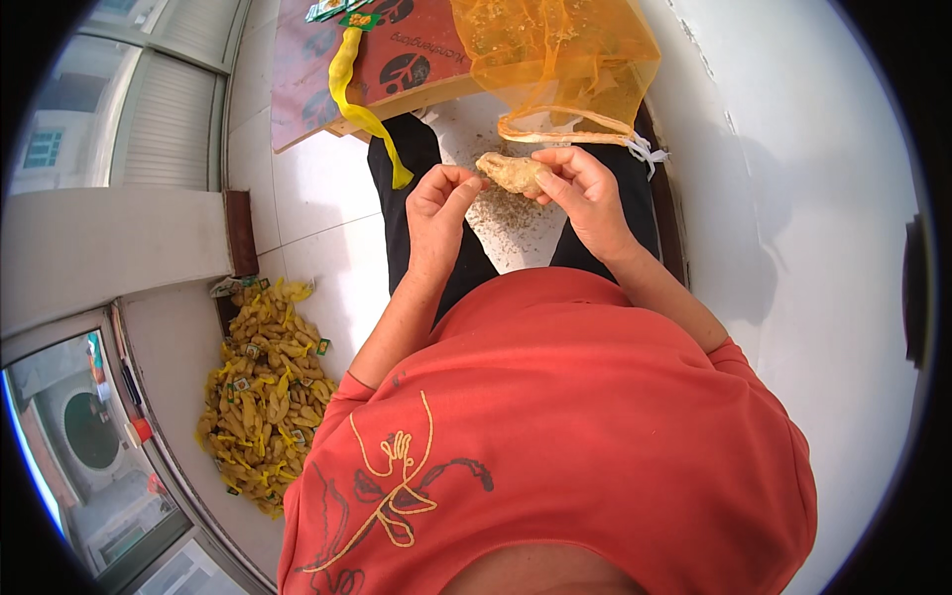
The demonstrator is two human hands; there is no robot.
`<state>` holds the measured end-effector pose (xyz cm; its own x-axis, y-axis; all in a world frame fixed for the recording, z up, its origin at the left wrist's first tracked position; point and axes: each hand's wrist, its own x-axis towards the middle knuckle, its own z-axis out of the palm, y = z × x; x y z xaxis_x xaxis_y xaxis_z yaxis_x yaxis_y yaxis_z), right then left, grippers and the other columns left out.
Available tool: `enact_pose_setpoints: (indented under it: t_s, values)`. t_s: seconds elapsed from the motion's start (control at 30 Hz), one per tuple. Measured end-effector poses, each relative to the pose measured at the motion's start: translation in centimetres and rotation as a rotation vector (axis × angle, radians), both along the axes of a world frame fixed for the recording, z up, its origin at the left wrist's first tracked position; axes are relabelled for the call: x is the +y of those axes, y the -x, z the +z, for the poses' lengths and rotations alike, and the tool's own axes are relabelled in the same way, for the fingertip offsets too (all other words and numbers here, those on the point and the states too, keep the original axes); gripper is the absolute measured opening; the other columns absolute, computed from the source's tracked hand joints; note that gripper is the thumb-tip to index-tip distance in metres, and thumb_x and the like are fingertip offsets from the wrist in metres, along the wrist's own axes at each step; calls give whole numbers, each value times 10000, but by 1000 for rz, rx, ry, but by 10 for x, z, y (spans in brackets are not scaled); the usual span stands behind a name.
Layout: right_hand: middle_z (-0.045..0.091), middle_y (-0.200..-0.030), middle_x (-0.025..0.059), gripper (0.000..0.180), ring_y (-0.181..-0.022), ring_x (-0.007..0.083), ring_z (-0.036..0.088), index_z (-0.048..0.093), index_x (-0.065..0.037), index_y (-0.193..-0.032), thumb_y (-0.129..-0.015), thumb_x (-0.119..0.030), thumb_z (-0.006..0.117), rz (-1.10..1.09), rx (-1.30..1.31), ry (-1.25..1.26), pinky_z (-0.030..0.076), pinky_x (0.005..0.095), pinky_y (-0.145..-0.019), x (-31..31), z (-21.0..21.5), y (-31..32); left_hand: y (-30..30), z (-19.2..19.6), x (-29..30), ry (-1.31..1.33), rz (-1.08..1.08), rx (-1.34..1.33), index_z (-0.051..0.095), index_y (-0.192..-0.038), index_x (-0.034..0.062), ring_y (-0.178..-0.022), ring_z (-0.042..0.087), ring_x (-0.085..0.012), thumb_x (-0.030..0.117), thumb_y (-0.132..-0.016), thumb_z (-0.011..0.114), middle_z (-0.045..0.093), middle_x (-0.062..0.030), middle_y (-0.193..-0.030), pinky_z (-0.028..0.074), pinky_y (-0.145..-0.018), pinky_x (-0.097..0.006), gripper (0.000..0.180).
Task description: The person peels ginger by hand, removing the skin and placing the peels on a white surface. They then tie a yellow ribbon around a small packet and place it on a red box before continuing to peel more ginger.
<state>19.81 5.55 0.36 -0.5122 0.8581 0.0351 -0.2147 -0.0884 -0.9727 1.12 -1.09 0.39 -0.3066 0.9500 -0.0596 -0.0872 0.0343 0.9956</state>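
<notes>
A knobbly tan ginger root (512,174) is held up over my lap. My right hand (585,193) grips its right end between thumb and fingers. At its left end, my left hand (443,203) is closed in a pinch, thumb and forefinger meeting at the tip of the root. Just left of that hand, a narrow yellow mesh net (347,94) with a green label at its top hangs down over the table's edge. Beyond my right hand lies a large orange mesh bag (560,59), its drawstring mouth toward me.
A reddish board table (297,94) stands ahead of my knees, with several green labels (332,10) at its far edge. Dirt crumbs (506,218) litter the floor between my legs. On the left floor, netted ginger (263,397) lies heaped beside the window wall. A white wall (793,198) rises on the right.
</notes>
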Motion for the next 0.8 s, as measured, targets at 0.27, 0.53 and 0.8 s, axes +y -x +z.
enact_pose_setpoints:
  t_s: [0.27, 0.53, 0.8]
  values:
    - [620, -959, 81, 241, -830, 104, 613, 544, 37, -1098, -917, -118, 578, -6, 16, -103, 490, 221, -722, -4, 1, 3, -3, 0, 3, -44, 19, -26, 599, -916, -6, -837, 581, -97, 77, -906, 567, 638, -50, -870, 437, -788, -224, 90]
    - [617, -935, 76, 240, -813, 109, 620, 543, 38, -1101, -924, -123, 567, 3, 15, 162, 487, 218, -701, -2, 6, 1, -1, 1, 2, -40, 0, -36, 581, -866, 1, -821, 582, -103, 100, -917, 549, 635, -55, -831, 432, -798, -230, 116]
    - [623, -926, 65, 227, -799, 92, 608, 547, 39, -1083, -881, -49, 601, -63, 3, -78, 492, 225, -723, -6, 1, 3, -6, 2, 2, 21, -34, -43, 593, -862, 4, -820, 587, -114, 88, -902, 564, 641, -60, -823, 431, -811, -234, 98]
